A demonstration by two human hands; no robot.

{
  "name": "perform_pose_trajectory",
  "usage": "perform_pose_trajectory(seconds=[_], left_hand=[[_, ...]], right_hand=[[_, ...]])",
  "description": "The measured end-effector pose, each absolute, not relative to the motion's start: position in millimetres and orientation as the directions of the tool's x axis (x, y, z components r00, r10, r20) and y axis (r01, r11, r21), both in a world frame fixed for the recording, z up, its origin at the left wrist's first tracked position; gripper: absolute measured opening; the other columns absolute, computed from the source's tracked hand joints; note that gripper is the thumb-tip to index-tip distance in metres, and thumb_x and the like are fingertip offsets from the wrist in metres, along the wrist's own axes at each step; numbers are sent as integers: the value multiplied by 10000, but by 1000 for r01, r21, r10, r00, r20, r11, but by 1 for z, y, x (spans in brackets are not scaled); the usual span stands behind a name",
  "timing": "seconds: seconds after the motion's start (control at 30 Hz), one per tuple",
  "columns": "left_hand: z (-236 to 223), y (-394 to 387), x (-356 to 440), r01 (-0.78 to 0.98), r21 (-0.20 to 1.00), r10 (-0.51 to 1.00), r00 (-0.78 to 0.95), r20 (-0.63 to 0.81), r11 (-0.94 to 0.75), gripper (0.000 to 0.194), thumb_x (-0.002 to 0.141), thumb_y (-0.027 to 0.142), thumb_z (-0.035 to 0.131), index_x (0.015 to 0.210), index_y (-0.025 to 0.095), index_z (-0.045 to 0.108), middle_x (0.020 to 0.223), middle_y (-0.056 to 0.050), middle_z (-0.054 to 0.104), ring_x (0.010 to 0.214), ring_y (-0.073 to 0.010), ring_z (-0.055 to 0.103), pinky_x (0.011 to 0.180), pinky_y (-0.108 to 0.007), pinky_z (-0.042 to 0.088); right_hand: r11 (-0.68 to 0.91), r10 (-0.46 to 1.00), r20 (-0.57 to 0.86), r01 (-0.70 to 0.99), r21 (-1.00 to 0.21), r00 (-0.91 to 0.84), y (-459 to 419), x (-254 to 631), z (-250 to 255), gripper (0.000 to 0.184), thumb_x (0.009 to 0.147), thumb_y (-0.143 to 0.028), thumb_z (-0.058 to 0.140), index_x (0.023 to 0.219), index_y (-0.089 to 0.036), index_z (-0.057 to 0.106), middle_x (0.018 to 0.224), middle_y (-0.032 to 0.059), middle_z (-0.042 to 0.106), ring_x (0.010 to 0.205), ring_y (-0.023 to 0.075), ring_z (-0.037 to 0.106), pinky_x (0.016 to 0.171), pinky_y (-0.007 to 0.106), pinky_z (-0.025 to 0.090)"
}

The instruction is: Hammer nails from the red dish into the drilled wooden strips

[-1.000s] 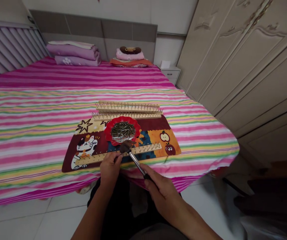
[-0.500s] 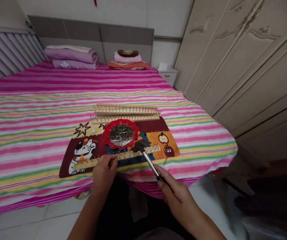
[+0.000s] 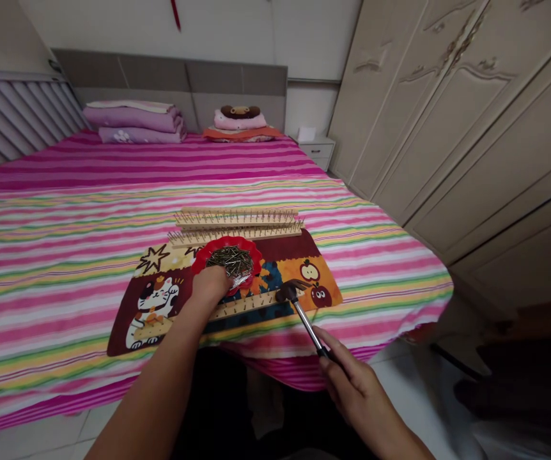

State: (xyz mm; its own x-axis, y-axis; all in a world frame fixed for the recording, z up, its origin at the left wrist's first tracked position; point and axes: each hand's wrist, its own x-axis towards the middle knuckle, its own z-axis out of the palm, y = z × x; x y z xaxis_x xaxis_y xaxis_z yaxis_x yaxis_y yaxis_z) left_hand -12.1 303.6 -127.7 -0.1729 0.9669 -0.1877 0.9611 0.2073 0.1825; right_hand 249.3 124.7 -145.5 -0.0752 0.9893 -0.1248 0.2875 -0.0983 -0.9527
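Observation:
My left hand [image 3: 211, 285] reaches over the near-left rim of a red scalloped bowl [image 3: 255, 250]. Its fingertips dip among the metal nails [image 3: 233, 257] inside, so whether they pinch one is hidden. My right hand [image 3: 355, 381] is wrapped around the black grip of a claw hammer [image 3: 310, 329] with a silver shaft. The hammer's dark head hovers over or rests on the right end of a wooden strip [image 3: 244, 308]; I cannot tell which. Short nails stand in a row along that strip, and my left forearm crosses in front of part of it.
Two wooden strips [image 3: 238, 235] studded with upright nails lie behind the bowl. A patterned mat [image 3: 299, 246] lies beneath on the striped bed [image 3: 376, 255]. Folded bedding [image 3: 136, 121] sits near the headboard, and a wardrobe [image 3: 429, 115] stands at right.
My left hand has moved from the near wooden strip up into the bowl of nails. The hammer has shifted slightly right and toward me. The camera view has tilted a little.

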Motion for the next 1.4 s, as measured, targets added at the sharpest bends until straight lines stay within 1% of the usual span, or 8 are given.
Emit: perform_pose_trajectory(seconds=[0.17, 0.33, 0.43, 0.53, 0.8, 1.03, 1.2, 1.4], left_hand=[[-129, 307, -14, 946, 261, 973, -145, -181, 190, 120, 615, 223, 565, 552, 190, 662, 604, -108, 673, 637, -233, 643, 606, -290, 446], [-123, 299, -31, 871, 449, 978, -147, -146, 198, 177, 624, 247, 566, 719, 220, 713, 610, -19, 678, 583, -174, 613, 608, -266, 453], [-117, 286, -40, 551, 799, 968, -188, -163, 242, 308, 579, 274, 601, 854, 190, 712, 600, 2, 668, 556, -148, 593, 590, -261, 466], [-107, 267, -46, 191, 942, 955, -166, -245, 275, 334, 540, 308, 650, 825, 146, 715, 645, -35, 695, 577, -141, 613, 590, -264, 496], [-94, 218, -53, -59, 949, 942, -113, -316, 311, 454, 455, 319, 813, 866, 148, 725, 828, -82, 736, 739, -176, 679, 731, -306, 563], [-127, 189, -58, 84, 964, 922, -322, -214, 253, 496, 462, 499, 800, 823, 164, 737, 821, -52, 728, 638, -147, 638, 620, -276, 552], [-153, 185, -49, 50, 968, 879, -431, -203, 248, 508, 527, 459, 757, 936, 161, 712, 783, -32, 722, 654, -146, 651, 628, -267, 555], [-170, 190, -36, 197, 951, 846, -522, -104, 238, 371, 615, 436, 679, 881, 178, 690, 763, -26, 720, 650, -163, 666, 659, -304, 555]], right_hand=[[-104, 988, -132, 285, -953, -83, 125, 249, -151, 492, 900, -344, 436, 1368, -205, 502, 505, -57, 351, 436, 116, 342, 380, 198, 311], [-124, 982, -158, 265, -956, -108, 125, 250, -147, 514, 906, -354, 425, 1391, -193, 467, 496, -65, 306, 428, 113, 301, 359, 194, 243], [-134, 981, -165, 256, -957, -104, 124, 250, -144, 521, 899, -365, 442, 1392, -196, 466, 498, -63, 310, 432, 116, 299, 366, 198, 249], [-156, 977, -186, 239, -958, -108, 121, 247, -138, 505, 898, -362, 458, 1381, -213, 478, 529, -56, 347, 453, 112, 304, 388, 201, 267], [-204, 962, -230, 176, -963, -148, 116, 238, -133, 507, 912, -374, 446, 1383, -186, 459, 554, -62, 346, 483, 102, 293, 419, 199, 226], [-234, 952, -261, 167, -958, -162, 112, 237, -129, 536, 913, -389, 447, 1400, -166, 428, 519, -81, 310, 447, 93, 293, 387, 186, 198], [-242, 946, -270, 167, -956, -176, 112, 236, -134, 551, 910, -402, 458, 1412, -178, 413, 493, -94, 288, 407, 86, 272, 354, 177, 168], [-211, 954, -240, 165, -963, -178, 112, 238, -142, 570, 908, -444, 456, 1412, -181, 418, 487, -93, 301, 383, 81, 272, 335, 177, 161]])
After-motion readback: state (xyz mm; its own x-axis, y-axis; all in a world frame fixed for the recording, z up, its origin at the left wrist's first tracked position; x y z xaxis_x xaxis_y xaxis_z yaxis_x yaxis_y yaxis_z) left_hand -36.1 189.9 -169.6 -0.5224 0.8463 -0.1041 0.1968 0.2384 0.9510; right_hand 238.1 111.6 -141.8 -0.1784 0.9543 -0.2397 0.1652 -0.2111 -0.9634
